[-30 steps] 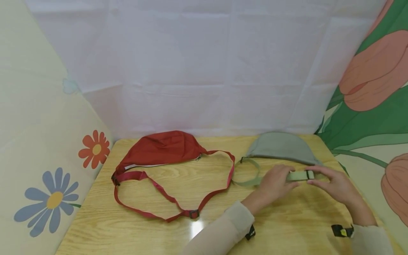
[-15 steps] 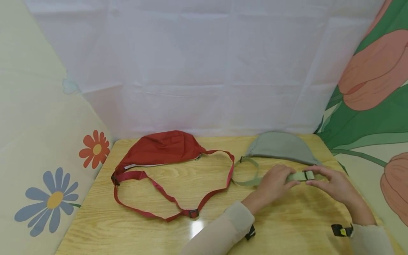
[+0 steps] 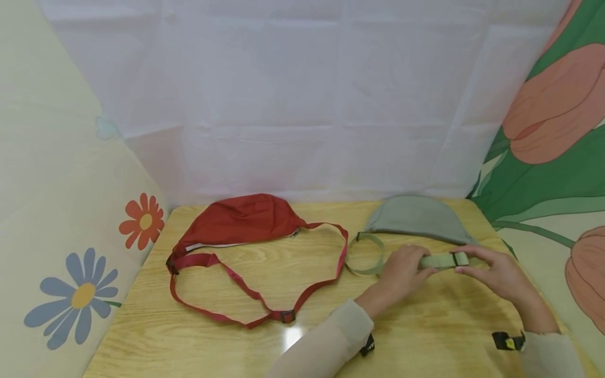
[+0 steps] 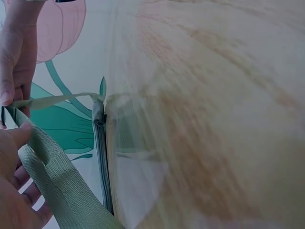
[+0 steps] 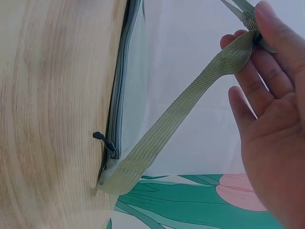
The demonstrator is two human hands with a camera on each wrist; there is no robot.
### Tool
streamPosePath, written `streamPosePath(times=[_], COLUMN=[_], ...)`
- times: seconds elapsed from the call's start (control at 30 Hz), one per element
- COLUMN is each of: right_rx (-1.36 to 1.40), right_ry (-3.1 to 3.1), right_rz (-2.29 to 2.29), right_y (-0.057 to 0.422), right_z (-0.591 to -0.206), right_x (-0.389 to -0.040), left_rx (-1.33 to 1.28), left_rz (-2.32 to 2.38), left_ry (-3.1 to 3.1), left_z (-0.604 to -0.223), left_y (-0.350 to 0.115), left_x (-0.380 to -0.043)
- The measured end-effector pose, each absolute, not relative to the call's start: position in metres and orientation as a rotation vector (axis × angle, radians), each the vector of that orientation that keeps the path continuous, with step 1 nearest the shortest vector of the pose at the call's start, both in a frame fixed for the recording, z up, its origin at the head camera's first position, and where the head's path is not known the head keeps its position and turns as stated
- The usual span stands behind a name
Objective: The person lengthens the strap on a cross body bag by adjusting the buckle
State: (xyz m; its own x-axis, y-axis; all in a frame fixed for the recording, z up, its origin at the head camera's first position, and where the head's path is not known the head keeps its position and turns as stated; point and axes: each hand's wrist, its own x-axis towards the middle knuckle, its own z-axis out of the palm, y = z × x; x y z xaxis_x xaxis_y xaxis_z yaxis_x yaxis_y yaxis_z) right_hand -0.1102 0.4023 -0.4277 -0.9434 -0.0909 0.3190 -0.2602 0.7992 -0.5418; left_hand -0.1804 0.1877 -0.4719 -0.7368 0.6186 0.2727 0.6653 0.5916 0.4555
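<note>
At the near edge of the wooden table (image 3: 198, 346), two pale sleeves (image 3: 337, 336) reach in, one near the middle and one by the right corner. A black wrist device (image 3: 507, 342) sits beside the right cuff, and another (image 3: 367, 345) shows under the left one. Left of the arms, towards the near edge, lies a black slider (image 3: 287, 316) on a red strap (image 3: 342, 257), which loops loosely over the table's left half.

Farther in, near the right edge, both hands hold a light green webbing strap (image 3: 439, 261) above the tabletop. The left hand (image 3: 404, 270) pinches it between thumb and fingers; the right hand (image 3: 503, 275) pinches it between thumb and forefinger, at a black tri-glide buckle (image 3: 456, 260). From the right hand the strap slants to the right end of a grey-green waist bag; leftwards it curves over the table just beside the red strap.

Along the far edge, the grey-green waist bag (image 3: 416, 218) lies near the right corner, its zipper (image 5: 119, 86) towards the person. A red waist bag (image 3: 246, 220) lies left of centre, a black buckle (image 3: 171, 265) near the left edge.

Beyond the far edge hangs a creased white cloth (image 3: 283, 105), flanked by a daisy-printed panel (image 3: 47, 157) and a tulip-printed one.
</note>
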Motion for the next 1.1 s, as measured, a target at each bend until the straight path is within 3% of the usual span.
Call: streamPosePath(times=[0.5, 1.1], right_rx=[0.278, 0.497], right_ry=[-2.775, -2.655], right_rz=[0.932, 0.804], right_y=[0.4, 0.401], right_z=[-0.43, -0.42], right_x=[-0.112, -0.113], left_rx=[-1.195, -1.165], left_rz=[-0.867, -0.954], left_ry=[-2.686, -2.743], left_z=[-0.469, -0.466], left_y=[0.194, 0.196], left_x=[-0.178, -0.179])
